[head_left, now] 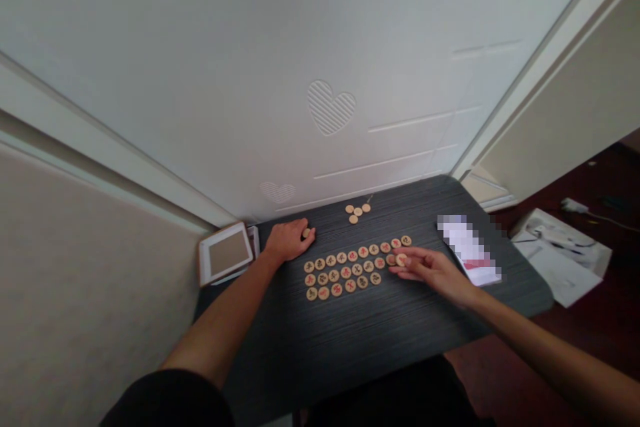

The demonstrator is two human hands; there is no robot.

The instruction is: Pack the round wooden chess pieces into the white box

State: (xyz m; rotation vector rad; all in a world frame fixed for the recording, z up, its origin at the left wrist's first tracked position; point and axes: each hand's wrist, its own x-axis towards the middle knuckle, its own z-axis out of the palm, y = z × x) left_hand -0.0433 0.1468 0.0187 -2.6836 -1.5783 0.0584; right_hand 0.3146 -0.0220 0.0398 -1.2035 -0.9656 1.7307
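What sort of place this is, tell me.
Probably a room in a home: a dark table by a white panel with heart patterns, and round pieces marked with characters, laid in rows.

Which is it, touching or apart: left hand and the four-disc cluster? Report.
Apart: the head view shows dark tabletop between the left hand and the four-disc cluster.
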